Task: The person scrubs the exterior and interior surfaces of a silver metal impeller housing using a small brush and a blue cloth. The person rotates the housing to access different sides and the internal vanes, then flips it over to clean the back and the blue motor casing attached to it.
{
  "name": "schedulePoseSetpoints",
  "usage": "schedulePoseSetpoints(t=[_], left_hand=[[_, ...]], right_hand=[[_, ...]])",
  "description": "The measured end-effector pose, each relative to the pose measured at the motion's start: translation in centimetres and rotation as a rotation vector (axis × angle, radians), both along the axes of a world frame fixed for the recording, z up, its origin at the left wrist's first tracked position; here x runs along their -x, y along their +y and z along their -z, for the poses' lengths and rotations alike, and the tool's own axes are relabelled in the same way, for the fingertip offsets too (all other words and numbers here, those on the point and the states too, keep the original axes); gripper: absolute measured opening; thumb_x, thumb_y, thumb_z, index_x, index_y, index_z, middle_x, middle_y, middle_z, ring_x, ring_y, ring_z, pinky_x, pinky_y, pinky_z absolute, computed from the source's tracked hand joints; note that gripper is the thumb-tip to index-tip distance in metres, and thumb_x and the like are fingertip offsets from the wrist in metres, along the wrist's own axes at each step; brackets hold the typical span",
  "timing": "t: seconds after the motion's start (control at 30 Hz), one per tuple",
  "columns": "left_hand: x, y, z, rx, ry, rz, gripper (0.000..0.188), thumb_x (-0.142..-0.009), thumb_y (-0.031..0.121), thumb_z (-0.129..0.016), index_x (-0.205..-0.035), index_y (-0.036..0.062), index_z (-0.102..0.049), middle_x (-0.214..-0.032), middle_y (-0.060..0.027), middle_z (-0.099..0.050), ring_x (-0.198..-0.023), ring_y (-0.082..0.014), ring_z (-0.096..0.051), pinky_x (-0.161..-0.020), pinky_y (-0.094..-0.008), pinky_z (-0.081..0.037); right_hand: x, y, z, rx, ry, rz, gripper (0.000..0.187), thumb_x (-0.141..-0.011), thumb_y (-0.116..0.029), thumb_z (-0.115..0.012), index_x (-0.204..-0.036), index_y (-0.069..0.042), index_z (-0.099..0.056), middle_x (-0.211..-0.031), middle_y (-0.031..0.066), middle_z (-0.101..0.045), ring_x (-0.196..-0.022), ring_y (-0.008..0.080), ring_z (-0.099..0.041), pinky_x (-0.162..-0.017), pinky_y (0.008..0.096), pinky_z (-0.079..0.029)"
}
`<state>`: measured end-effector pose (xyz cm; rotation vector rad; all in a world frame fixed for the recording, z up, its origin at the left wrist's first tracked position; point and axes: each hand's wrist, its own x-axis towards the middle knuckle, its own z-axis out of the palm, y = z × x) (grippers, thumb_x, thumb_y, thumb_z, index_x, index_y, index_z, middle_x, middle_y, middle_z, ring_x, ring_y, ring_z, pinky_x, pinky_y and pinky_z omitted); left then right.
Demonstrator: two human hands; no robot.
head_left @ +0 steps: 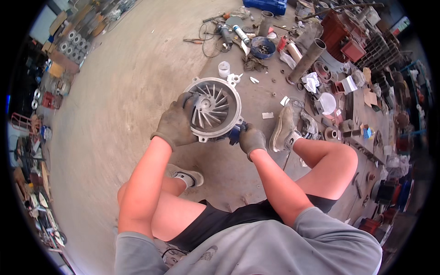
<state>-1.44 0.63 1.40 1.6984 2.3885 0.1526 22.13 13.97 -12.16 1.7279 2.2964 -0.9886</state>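
Note:
Between my two gloved hands is a round metal pump housing (236, 104) with bolt lugs round its rim. Inside it sits a bladed impeller (213, 108) with a hub at its centre. My left hand (176, 120), in a dirty grey-brown glove, grips the housing's left side, its fingers reaching over the rim onto the blades. At the lower right, my right hand (252, 139) is closed round a dark blue part (235, 133) that adjoins the housing. Its fingertips are partly hidden. A small white cup (224, 69) stands just beyond the housing.
An angle grinder (224, 36) with its cord lies ahead, near a blue bowl (263, 47) of small metal pieces. An upright steel pipe (308, 61) stands to the right, among red castings and scattered parts. A blue case (266, 5) is at the far edge. My shoes flank the work.

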Motion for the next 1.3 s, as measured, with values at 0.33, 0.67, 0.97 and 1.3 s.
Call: schedulePoseSetpoints(t=[0.33, 0.67, 0.97, 1.3], left_hand=[[1.6, -0.3, 2.4, -0.148, 0.047, 0.105, 0.122, -0.065, 0.052, -0.102, -0.160, 0.0029, -0.043, -0.158, -0.0250, -0.051, -0.140, -0.0477, -0.061, -0.115, -0.0538, -0.057], [-1.6, -0.5, 1.2, -0.036, 0.110, -0.072, 0.120, -0.071, 0.058, -0.097, -0.161, -0.0009, -0.043, -0.158, -0.0216, -0.050, -0.130, -0.0460, -0.068, -0.105, -0.0542, -0.062], [-9.2, 2.6, -3.2, 0.401, 0.020, -0.428, 0.113, -0.092, 0.064, -0.083, -0.164, -0.0099, -0.037, -0.157, -0.0332, -0.049, -0.118, -0.0429, -0.079, -0.092, -0.0460, -0.067], [0.4, 0.5, -2.9, 0.402, 0.182, -0.001, 0.143, -0.076, 0.075, -0.092, -0.184, 0.0184, -0.016, -0.188, -0.0225, -0.017, -0.170, -0.0564, -0.018, -0.140, -0.0575, -0.022]], right_hand=[[0.1, 5.2, -3.1, 0.430, -0.004, -0.349, 0.043, -0.106, -0.039, -0.055, -0.122, -0.009, -0.082, -0.110, 0.0186, -0.084, -0.109, 0.0351, -0.080, -0.102, 0.0485, -0.058], [0.1, 7.7, -0.7, 0.261, 0.133, -0.379, 0.048, -0.102, -0.045, -0.064, -0.129, -0.012, -0.084, -0.125, 0.0185, -0.084, -0.116, 0.0338, -0.078, -0.105, 0.0440, -0.057], [-2.8, 12.4, 0.2, 0.267, 0.412, -0.210, 0.043, -0.116, -0.045, -0.063, -0.137, -0.009, -0.075, -0.089, 0.0082, -0.081, -0.068, 0.0145, -0.071, -0.064, 0.0340, -0.057], [-0.6, 3.9, 2.6, 0.333, 0.315, -0.309, 0.048, -0.112, -0.049, -0.062, -0.126, -0.007, -0.081, -0.101, 0.0138, -0.083, -0.091, 0.0258, -0.078, -0.090, 0.0414, -0.060]])
